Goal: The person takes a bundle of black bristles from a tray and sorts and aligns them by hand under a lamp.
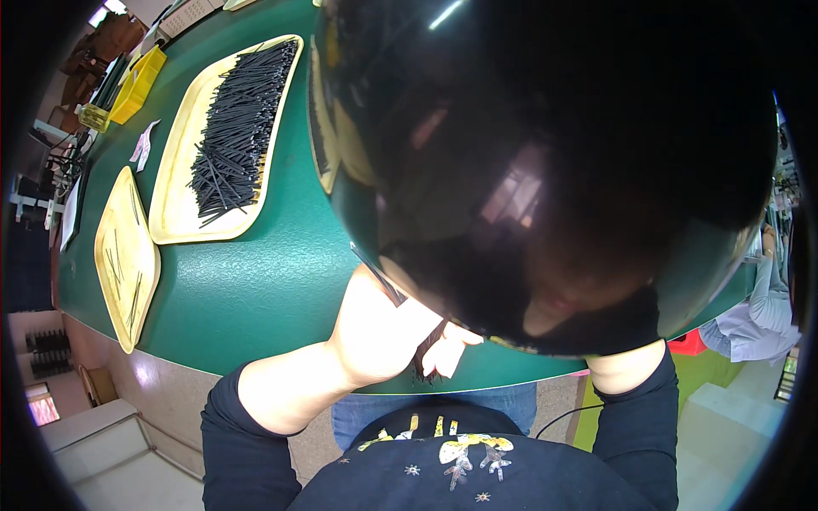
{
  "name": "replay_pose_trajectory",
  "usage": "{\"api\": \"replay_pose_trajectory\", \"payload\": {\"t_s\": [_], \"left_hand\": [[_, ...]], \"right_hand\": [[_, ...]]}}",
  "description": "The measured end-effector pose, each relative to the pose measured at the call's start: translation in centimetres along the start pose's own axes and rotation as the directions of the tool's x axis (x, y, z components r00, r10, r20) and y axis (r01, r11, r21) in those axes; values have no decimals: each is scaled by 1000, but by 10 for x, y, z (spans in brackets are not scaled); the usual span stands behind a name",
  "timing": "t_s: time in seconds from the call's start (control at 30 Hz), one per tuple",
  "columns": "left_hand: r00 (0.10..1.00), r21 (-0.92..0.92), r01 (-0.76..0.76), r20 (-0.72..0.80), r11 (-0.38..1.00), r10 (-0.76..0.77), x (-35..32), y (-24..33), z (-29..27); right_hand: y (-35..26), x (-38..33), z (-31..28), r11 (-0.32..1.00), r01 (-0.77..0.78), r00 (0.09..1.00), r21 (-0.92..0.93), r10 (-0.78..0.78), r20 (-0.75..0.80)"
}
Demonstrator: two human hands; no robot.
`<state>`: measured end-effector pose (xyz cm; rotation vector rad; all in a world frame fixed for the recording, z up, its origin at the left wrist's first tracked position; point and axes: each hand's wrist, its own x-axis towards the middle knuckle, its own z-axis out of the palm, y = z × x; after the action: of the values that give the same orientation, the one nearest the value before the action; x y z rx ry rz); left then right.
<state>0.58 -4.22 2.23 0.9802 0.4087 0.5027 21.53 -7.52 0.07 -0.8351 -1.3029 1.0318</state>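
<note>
My left hand (375, 330) is at the near edge of the green table, with its fingers curled round a bundle of thin black rods (423, 362). Their dark ends stick out below the fingers, and a dark, narrow piece (392, 292) shows at the top of this hand. A large, glossy black dome (545, 170) fills the upper middle and right, very close to the view. Behind it my right hand is hidden; only its wrist and dark sleeve come out below. What that hand touches cannot be seen.
At the left, a cream tray (175, 200) carries a thick pile of black rods (243, 128). A smaller cream tray (128, 319) has a few loose ones. Beyond lie a pinkish scrap (145, 145) and a yellow bin (136, 87). Another person's sleeve (771, 298) shows at far right.
</note>
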Motion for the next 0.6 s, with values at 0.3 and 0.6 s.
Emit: {"api": "replay_pose_trajectory", "payload": {"t_s": [0.3, 0.6], "left_hand": [[997, 13, 71, -26, 997, -71, 0, -3, -1], [973, -241, 221, -17, 945, -232, 0, -14, -8]], "right_hand": [[2, -6, 3, 998, -26, 998, 51, 23, 61], [9, -13, 6, 980, -84, 992, 183, 65, 112]]}}
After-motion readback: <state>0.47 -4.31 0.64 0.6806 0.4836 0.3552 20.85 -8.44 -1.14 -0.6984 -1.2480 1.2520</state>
